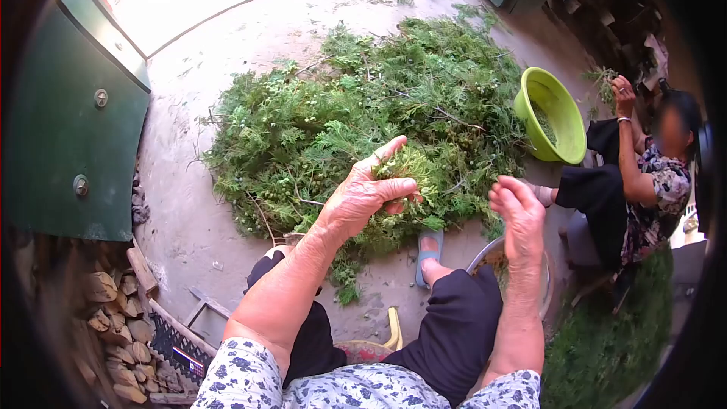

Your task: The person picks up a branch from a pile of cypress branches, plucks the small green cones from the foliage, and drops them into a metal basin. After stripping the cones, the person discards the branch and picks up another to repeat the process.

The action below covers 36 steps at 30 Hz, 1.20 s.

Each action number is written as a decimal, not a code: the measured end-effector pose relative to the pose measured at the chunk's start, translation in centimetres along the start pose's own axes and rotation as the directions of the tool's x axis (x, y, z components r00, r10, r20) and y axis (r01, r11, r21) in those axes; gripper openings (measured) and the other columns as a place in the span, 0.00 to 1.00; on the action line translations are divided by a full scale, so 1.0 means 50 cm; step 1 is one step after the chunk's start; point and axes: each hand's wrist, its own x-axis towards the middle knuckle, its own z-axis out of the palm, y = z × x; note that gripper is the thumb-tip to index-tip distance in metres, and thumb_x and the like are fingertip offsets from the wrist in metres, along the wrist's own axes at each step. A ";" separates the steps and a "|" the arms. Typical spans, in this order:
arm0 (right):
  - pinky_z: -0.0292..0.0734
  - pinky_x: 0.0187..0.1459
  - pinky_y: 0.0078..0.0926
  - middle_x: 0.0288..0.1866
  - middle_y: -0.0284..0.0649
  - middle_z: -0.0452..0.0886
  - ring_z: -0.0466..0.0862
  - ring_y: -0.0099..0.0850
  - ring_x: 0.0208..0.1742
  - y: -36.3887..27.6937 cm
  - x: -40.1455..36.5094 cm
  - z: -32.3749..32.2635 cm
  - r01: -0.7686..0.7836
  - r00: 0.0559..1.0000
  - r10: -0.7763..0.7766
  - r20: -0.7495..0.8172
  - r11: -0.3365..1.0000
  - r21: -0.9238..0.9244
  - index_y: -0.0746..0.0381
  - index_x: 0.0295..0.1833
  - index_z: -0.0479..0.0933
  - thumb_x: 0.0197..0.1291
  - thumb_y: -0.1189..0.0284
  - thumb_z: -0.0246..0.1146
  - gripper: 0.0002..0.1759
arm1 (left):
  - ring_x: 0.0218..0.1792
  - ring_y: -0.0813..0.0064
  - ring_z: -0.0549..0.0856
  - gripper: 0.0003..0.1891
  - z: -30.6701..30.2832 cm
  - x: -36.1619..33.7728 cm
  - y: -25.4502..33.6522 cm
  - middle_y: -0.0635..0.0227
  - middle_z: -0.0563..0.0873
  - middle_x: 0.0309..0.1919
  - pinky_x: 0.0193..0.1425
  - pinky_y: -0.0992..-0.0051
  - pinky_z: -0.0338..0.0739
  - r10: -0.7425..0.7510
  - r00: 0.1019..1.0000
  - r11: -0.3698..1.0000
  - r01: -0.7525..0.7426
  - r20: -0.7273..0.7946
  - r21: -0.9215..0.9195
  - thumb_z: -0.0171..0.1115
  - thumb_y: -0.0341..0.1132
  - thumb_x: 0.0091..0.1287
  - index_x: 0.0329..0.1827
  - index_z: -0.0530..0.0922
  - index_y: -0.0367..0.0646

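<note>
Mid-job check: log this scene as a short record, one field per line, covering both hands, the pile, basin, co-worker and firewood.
Left hand: grips green sprigs
Right hand: fingers curled, apart from the sprigs; whether its grip holds anything is unclear
Pile: leafy branches on the floor ahead
Basin: lime-green basin at the pile's right edge
Co-worker: seated at right, raised hand holding a sprig
Firewood: stacked lower left

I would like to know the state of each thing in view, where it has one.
Left hand: closed around a green sprig
Right hand: raised, half closed; contents unclear
Branches: heaped loosely on the floor
Green basin: some greenery at its bottom
Green door: swung open
Firewood: split, piled
Slipper: worn
Co-worker's hand: raised, holding another sprig
</note>
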 end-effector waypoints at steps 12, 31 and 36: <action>0.74 0.39 0.16 0.35 0.33 0.80 0.77 0.19 0.36 0.004 0.012 0.206 -0.137 0.892 0.078 0.444 0.985 0.101 0.66 0.40 0.79 0.56 0.78 0.64 0.07 | 0.30 0.82 0.79 0.44 -0.008 0.006 -0.013 0.66 0.80 0.41 0.30 0.82 0.73 -0.150 0.987 0.966 0.133 0.060 0.221 0.70 0.27 0.53 0.71 0.52 0.37; 0.73 0.43 0.16 0.44 0.34 0.78 0.76 0.19 0.41 0.041 0.015 0.209 -0.089 0.978 0.018 0.207 0.936 0.340 0.66 0.55 0.72 0.65 0.77 0.53 0.14 | 0.29 0.88 0.76 0.08 -0.007 0.006 -0.014 0.76 0.82 0.28 0.34 0.82 0.70 0.135 0.976 0.966 -0.092 -0.170 0.240 0.64 0.31 0.57 0.37 0.82 0.37; 0.72 0.47 0.16 0.47 0.35 0.78 0.76 0.20 0.45 0.038 0.017 0.202 -0.116 0.917 -0.063 0.394 0.903 0.415 0.67 0.56 0.72 0.62 0.80 0.53 0.16 | 0.27 0.87 0.76 0.06 -0.002 0.007 -0.012 0.76 0.82 0.27 0.32 0.82 0.69 0.091 0.975 0.971 -0.042 -0.201 0.234 0.65 0.30 0.56 0.35 0.82 0.39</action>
